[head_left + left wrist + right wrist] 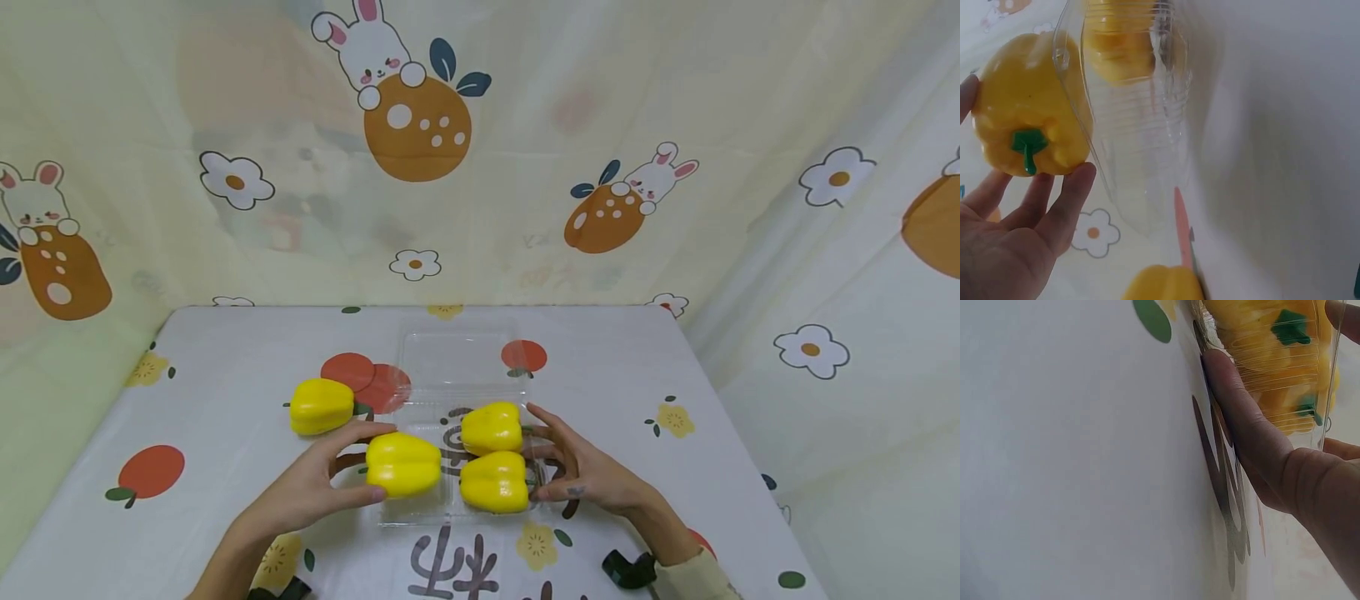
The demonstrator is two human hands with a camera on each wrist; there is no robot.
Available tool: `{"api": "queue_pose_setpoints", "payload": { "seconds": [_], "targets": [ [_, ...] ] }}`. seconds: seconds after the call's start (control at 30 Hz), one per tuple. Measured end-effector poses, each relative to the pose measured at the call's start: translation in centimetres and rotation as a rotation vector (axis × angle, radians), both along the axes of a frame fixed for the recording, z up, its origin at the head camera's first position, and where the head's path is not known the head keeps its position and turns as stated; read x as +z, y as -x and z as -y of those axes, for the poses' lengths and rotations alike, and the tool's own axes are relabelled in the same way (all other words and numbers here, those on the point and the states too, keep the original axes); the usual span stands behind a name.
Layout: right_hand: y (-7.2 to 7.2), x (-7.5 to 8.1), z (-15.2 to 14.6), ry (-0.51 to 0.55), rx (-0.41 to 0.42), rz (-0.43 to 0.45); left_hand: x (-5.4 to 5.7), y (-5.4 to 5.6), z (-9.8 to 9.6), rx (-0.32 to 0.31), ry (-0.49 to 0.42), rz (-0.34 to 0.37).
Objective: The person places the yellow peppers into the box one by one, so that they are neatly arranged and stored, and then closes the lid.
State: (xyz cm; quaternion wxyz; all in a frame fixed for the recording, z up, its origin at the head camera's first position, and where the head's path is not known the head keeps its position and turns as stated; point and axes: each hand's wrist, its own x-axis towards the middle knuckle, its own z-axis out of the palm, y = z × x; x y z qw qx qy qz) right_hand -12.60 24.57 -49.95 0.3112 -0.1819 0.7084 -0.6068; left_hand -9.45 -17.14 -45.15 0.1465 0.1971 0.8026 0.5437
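The left hand (330, 475) grasps a yellow bell pepper (403, 465) over the left half of an open clear clamshell (427, 523), whose right end the right hand (581, 477) grips; apparently mid-loading, the next move calls for lowering and releasing.

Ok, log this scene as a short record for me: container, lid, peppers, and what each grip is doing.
Container: clear plastic, open
Lid: clear, lying behind the container
Inside, right half: far pepper and near pepper
Loose pepper: on the tablecloth, left of the container
Left grip: holds a held pepper over the container's left part
Right grip: holds the container's right end
Pepper count: four, all yellow
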Motion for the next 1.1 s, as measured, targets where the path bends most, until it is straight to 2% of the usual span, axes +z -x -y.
{"api": "queue_pose_setpoints", "payload": {
  "seconds": [0.43,0.73,1.1],
  "targets": [
    [0.0,0.1,0.0,-0.005,-0.006,0.003,-0.2,0.1,-1.0,-0.001,0.049,-0.01],
    [-0.1,0.0,0.0,0.016,0.005,-0.006,-0.2,0.2,-1.2,-0.053,0.067,-0.027],
    [0.0,-0.1,0.0,0.025,0.003,0.003,-0.1,0.5,-1.9,-0.079,0.115,-0.061]
  ]
}}
